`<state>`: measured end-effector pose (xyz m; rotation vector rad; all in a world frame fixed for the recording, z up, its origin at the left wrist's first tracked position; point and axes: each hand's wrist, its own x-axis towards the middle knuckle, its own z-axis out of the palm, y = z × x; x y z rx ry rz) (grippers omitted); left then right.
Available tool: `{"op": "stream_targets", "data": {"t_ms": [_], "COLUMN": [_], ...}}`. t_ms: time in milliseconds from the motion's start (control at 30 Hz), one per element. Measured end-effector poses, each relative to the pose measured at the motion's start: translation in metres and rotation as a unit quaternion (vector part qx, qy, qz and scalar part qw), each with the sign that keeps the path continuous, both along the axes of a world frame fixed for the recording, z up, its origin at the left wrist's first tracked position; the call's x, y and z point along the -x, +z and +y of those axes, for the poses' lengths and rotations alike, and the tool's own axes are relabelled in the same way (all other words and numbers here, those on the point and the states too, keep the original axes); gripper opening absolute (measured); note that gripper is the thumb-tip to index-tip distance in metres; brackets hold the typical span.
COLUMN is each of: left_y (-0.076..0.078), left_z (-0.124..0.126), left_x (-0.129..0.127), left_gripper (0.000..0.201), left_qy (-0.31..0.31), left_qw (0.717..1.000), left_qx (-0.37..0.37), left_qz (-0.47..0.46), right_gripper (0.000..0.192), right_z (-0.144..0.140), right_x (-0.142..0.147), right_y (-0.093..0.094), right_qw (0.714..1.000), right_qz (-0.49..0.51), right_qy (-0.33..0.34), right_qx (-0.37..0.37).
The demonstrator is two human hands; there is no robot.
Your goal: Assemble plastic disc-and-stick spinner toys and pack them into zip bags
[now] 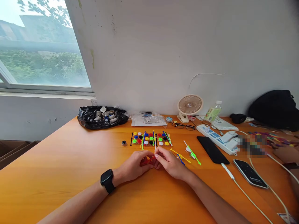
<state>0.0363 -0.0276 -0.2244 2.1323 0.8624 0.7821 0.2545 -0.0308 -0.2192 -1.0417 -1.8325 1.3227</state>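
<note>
My left hand (136, 163) is closed with a small red plastic piece (149, 161) between thumb and fingers. My right hand (171, 164) pinches at the same piece from the other side; its shape is mostly covered by the fingers. Just beyond lie rows of small round discs (146, 142) in several colours, with thin arrow-shaped plastic pieces (154, 137) across and beside them. One black disc (124, 143) sits apart on the left. To the right of my right hand are a yellow arrow (181, 155), a partly hidden blue arrow (181, 160) and a green arrow (194, 156).
A black plastic bag (87, 119) of cardboard-like rolls stands back left. Behind are clear packaging (149, 119), glasses (183, 125), a fan (190, 105) and a bottle (213, 112). Rightward lie a power strip (217, 138), phone (212, 150), white-edged device (250, 173), cables and another person's arm (286, 154).
</note>
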Motion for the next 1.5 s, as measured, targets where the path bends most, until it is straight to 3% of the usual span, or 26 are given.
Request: {"op": "stream_targets", "data": {"t_ms": [133, 400, 600, 1000, 1300, 1500], "left_y": [0.003, -0.003, -0.012, -0.003, 0.007, 0.006], "left_z": [0.0, 0.004, 0.009, 0.002, 0.004, 0.004], "left_x": [0.001, 0.0, 0.001, 0.002, 0.007, 0.007], "left_gripper": [0.019, 0.037, 0.049, 0.038, 0.02, 0.015], "left_qy": [0.028, 0.053, 0.043, 0.069, 0.093, 0.064], "left_qw": [0.999, 0.977, 0.951, 0.971, 0.989, 0.99], "left_qx": [-0.004, 0.161, 0.224, 0.115, -0.08, -0.104], "left_qz": [-0.032, -0.133, -0.208, -0.196, -0.082, -0.072], "right_gripper": [0.025, 0.022, 0.019, 0.013, 0.008, 0.011], "right_z": [0.0, -0.004, -0.003, -0.004, -0.008, -0.006], "right_x": [-0.003, -0.006, -0.008, -0.01, -0.005, -0.003], "right_y": [0.002, 0.017, 0.018, 0.023, 0.022, 0.018], "right_qw": [0.999, 0.98, 0.967, 0.946, 0.961, 0.963], "right_qz": [-0.029, -0.088, -0.127, -0.18, -0.138, -0.115], "right_qy": [-0.016, -0.047, -0.055, -0.055, -0.029, -0.03], "right_qx": [-0.035, -0.17, -0.215, -0.263, -0.239, -0.242]}}
